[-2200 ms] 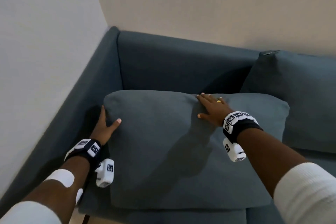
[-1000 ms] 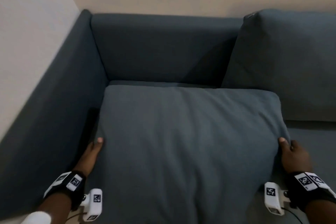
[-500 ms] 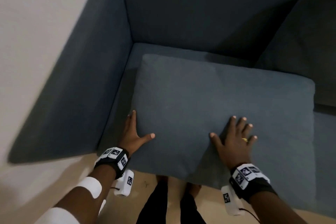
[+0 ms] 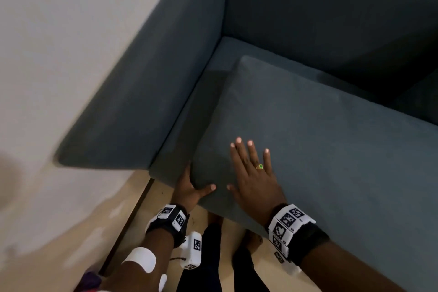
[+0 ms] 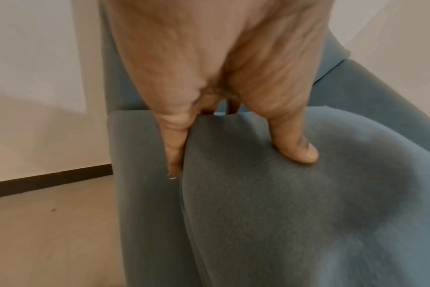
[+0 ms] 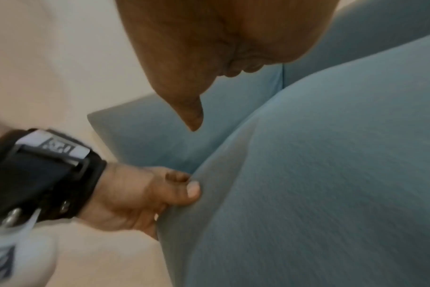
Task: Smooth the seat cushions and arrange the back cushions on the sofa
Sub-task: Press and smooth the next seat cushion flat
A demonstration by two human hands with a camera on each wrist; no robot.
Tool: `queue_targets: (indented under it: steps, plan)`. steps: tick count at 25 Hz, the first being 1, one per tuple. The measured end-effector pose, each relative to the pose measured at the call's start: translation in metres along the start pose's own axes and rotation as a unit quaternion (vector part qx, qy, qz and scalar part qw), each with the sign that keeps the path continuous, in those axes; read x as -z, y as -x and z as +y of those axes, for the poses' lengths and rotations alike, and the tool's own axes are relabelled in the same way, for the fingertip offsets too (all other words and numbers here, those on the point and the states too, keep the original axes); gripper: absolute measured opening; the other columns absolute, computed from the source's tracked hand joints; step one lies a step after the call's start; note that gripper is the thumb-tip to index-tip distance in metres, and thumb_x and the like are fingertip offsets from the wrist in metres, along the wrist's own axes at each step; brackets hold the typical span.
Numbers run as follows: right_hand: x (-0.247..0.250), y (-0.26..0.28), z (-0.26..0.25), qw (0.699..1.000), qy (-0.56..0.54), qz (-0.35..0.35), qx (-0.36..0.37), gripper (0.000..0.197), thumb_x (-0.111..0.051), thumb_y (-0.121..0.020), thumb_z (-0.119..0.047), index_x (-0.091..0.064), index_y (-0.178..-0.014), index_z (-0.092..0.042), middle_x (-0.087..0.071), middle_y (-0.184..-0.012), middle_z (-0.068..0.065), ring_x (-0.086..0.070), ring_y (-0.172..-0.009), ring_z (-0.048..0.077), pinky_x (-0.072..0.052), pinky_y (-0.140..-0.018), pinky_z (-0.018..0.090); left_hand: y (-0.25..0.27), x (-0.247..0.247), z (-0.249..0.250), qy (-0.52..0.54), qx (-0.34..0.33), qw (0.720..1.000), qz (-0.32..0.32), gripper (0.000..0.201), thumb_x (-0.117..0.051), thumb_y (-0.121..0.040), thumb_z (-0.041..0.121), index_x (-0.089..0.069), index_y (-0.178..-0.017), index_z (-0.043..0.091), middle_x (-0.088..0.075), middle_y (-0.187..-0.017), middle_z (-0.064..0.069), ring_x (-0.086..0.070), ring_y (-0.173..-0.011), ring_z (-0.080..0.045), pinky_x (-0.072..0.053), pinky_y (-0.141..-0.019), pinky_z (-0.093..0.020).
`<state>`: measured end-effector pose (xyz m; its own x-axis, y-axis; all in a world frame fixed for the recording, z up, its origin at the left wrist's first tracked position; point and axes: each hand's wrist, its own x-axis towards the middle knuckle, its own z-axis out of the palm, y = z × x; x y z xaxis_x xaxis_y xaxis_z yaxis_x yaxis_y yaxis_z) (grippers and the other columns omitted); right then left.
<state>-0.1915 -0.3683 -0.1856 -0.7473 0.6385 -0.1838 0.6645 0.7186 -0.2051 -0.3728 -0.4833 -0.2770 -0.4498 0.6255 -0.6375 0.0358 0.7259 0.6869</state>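
Note:
A large grey-blue back cushion (image 4: 320, 149) lies flat on the sofa seat (image 4: 213, 73), its near edge overhanging the front. My left hand (image 4: 189, 187) grips its near-left corner, the thumb on top and the fingers tucked beside and under the edge. The left wrist view shows the thumb (image 5: 297, 147) dented into the cushion (image 5: 282, 213). My right hand (image 4: 253, 173) lies flat on the cushion's top just right of that corner, fingers straight and spread, a ring on one. In the right wrist view, the left hand (image 6: 147, 194) pinches the cushion (image 6: 331, 174) edge.
The sofa's left armrest (image 4: 147, 92) stands against a pale wall (image 4: 59, 54). The bare backrest (image 4: 331, 19) rises behind the cushion. A second cushion (image 4: 422, 97) shows at the right edge. My legs (image 4: 213, 256) stand on the light floor (image 4: 147, 208) in front.
My right hand has slid left along the cushion towards its near-left corner. My left hand went from lying flat to gripping that corner. The view has swung to the left.

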Motion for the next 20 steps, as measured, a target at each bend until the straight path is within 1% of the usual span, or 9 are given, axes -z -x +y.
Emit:
queue_targets:
  steps: [4,7,9,10,12,13,14,17,20]
  plan:
    - [0.051,-0.05,-0.03,0.994,-0.037,0.092,0.046,0.091,-0.058,-0.096,-0.041,0.001,-0.16,-0.013,0.013,-0.166,0.006,0.006,-0.154,0.031,-0.008,-0.122,0.058,0.039,-0.006,0.037,-0.032,-0.171,0.969,0.173,0.076,-0.059,-0.094,0.049,-0.022,-0.157,0.029,-0.017,-0.166,0.007,-0.011,-0.153,-0.007,-0.021,-0.122,-0.056]
    - [0.077,-0.073,-0.03,0.983,-0.023,0.161,0.081,0.086,-0.054,-0.1,-0.038,0.004,-0.159,-0.013,0.02,-0.163,0.005,0.014,-0.153,0.029,-0.005,-0.123,0.06,0.045,0.002,0.077,-0.019,-0.222,0.929,0.294,0.073,-0.055,-0.097,0.04,-0.018,-0.158,0.023,-0.014,-0.167,0.003,-0.014,-0.152,-0.006,-0.009,-0.122,-0.061]
    - [0.063,-0.074,-0.016,0.975,-0.065,0.196,0.079,0.08,-0.05,-0.102,-0.034,0.0,-0.158,-0.006,0.014,-0.163,0.009,0.014,-0.153,0.028,-0.005,-0.123,0.06,0.043,-0.009,0.072,-0.08,-0.207,0.912,0.344,0.078,-0.053,-0.097,0.036,-0.015,-0.158,0.007,-0.005,-0.168,-0.01,-0.01,-0.155,-0.019,0.003,-0.122,-0.056]
    - [0.046,-0.069,-0.006,0.983,-0.044,0.154,0.093,0.08,-0.052,-0.101,-0.035,-0.004,-0.157,-0.004,0.008,-0.163,0.012,0.011,-0.154,0.03,-0.003,-0.123,0.059,0.043,-0.026,0.061,-0.109,-0.203,0.921,0.314,0.078,-0.05,-0.097,0.035,-0.013,-0.157,0.001,0.002,-0.167,-0.015,-0.007,-0.155,-0.026,0.001,-0.123,-0.056]
    - [0.008,-0.054,0.015,0.981,0.066,-0.091,0.157,0.092,-0.069,-0.089,-0.047,-0.018,-0.156,-0.008,-0.015,-0.165,0.012,-0.01,-0.155,0.029,0.007,-0.123,0.054,0.045,-0.068,0.027,-0.216,-0.194,0.939,0.183,0.073,-0.039,-0.097,0.037,-0.018,-0.156,0.0,0.018,-0.165,-0.013,-0.015,-0.153,-0.033,-0.021,-0.118,-0.063]
    - [-0.009,-0.046,0.024,0.971,0.064,-0.153,0.174,0.094,-0.074,-0.083,-0.049,-0.027,-0.155,-0.011,-0.026,-0.163,0.01,-0.022,-0.152,0.026,0.01,-0.123,0.053,0.044,-0.078,0.013,-0.228,-0.195,0.941,0.158,0.071,-0.035,-0.097,0.039,-0.022,-0.155,0.001,0.021,-0.164,-0.012,-0.021,-0.151,-0.034,-0.029,-0.113,-0.064]
    - [-0.013,-0.049,0.028,0.973,0.077,-0.129,0.175,0.089,-0.072,-0.084,-0.047,-0.032,-0.154,-0.011,-0.028,-0.163,0.009,-0.025,-0.15,0.024,0.009,-0.123,0.054,0.037,-0.076,0.015,-0.24,-0.185,0.941,0.15,0.071,-0.032,-0.099,0.041,-0.02,-0.156,0.001,0.019,-0.164,-0.012,-0.019,-0.152,-0.034,-0.027,-0.115,-0.065]
    - [0.018,-0.069,0.015,0.988,0.058,0.057,0.129,0.071,-0.043,-0.1,-0.034,-0.014,-0.159,-0.008,0.007,-0.165,0.006,-0.001,-0.155,0.027,-0.004,-0.124,0.054,0.037,-0.048,0.067,-0.179,-0.118,0.942,0.26,0.078,-0.031,-0.101,0.045,0.004,-0.158,0.004,0.016,-0.164,-0.017,0.008,-0.154,-0.032,0.003,-0.125,-0.045]
    - [0.031,-0.075,0.032,0.979,0.101,-0.09,0.153,0.079,-0.04,-0.102,-0.042,0.006,-0.159,-0.013,0.028,-0.16,0.004,0.012,-0.154,0.024,-0.007,-0.123,0.056,0.036,-0.066,0.079,-0.284,-0.169,0.935,0.128,0.081,-0.029,-0.101,0.05,0.007,-0.158,0.006,0.03,-0.16,-0.011,0.009,-0.154,-0.031,-0.004,-0.124,-0.051]
